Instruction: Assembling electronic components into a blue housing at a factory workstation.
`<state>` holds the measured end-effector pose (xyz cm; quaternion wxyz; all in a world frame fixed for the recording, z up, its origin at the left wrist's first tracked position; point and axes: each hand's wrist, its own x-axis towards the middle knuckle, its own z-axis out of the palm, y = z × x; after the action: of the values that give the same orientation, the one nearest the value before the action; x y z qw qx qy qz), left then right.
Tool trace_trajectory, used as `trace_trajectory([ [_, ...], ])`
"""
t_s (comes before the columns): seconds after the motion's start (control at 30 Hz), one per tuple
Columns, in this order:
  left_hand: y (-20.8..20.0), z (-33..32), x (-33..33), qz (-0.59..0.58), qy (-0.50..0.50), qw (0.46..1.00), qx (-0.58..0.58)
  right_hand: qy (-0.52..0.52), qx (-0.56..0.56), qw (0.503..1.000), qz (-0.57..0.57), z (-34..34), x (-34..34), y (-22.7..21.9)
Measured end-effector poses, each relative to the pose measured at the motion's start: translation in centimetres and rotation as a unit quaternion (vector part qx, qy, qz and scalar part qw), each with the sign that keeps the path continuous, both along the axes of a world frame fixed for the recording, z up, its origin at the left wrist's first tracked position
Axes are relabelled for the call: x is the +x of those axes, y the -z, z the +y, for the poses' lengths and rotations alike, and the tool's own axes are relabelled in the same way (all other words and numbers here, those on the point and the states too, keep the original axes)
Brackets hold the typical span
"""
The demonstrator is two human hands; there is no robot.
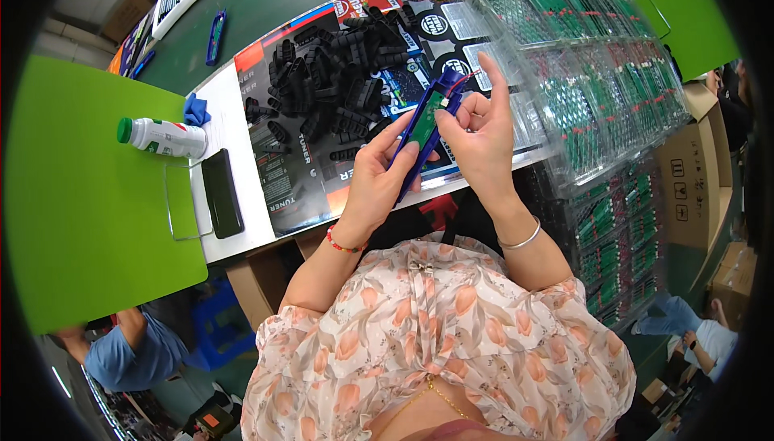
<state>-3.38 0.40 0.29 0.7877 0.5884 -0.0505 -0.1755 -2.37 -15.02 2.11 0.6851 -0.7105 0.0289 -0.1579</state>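
Floral blouse nearest the camera, filling the lower centre of the frame. Left hand, near frame centre, grasps the lower part of a narrow blue case, thumb on the green circuit board set inside it. Right hand, just right of centre, has its thumb at the upper part of the board and its index finger raised; how firmly it pinches cannot be told. Case tilted, upper end toward the upper right; thin red wire at that end. Beaded bracelet on left wrist, silver bangle on right. Just beyond the hands, upper centre: loose heap of black ribbed pieces on a printed sheet. Right of the hands, clear trays carrying many green boards with red wires. Left of the sheet: dark phone, white bottle with green cap, crumpled blue cloth. Upper left: another blue case on the dark green tabletop. Right edge: cardboard box.
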Motion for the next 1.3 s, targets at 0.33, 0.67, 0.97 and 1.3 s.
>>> trace_trajectory([
  [0.33, -1.1, 1.1, 2.3, 0.033, -0.011, 0.999, 0.034, -0.02, 0.021, 0.999, 0.018, 0.5, 2.4, 1.2],
  [0.67, -5.1, 8.4, 21.4, -0.08, -0.147, 0.968, 0.189, -0.001, -0.278, 0.96, -0.042, -2.3, 5.2, 3.2],
  [0.97, 3.7, 7.1, 42.6, -0.104, -0.263, 0.904, 0.321, 0.004, -0.454, 0.89, -0.042, 2.2, 10.0, 3.1],
  [1.3, 5.6, 5.6, 44.3, -0.131, -0.259, 0.767, 0.572, -0.022, -0.441, 0.896, -0.053, -0.3, 6.6, 1.2],
])
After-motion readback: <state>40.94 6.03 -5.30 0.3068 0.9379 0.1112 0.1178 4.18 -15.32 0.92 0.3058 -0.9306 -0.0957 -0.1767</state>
